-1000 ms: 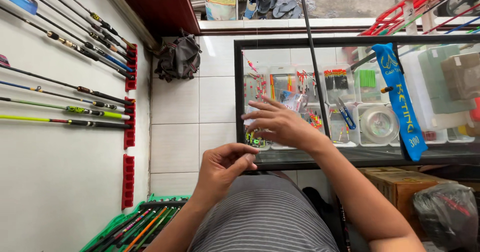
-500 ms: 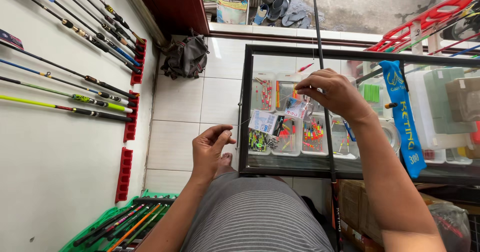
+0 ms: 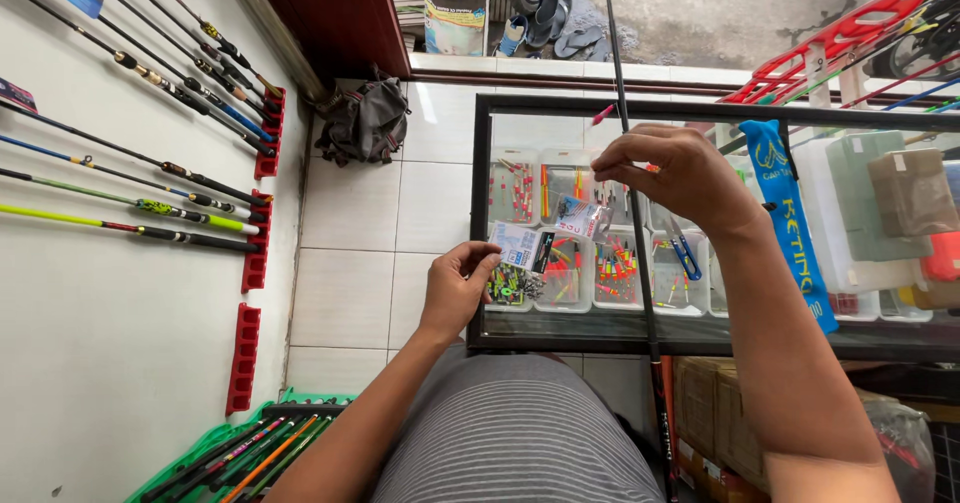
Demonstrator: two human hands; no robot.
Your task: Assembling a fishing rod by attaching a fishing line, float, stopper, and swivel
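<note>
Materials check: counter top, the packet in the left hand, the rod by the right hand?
Counter top: clear glass in a dark frame; the trays below show through and it glints.
Packet: looks like thin glossy plastic film over a printed card, held in the left hand.
Rod: slim, dark, smooth; probably carbon or fibreglass, cannot tell. Right hand pinches beside it.

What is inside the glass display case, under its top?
The glass case holds clear plastic boxes of small colourful fishing floats. The right hand and blue cloth bag cover some.
</note>
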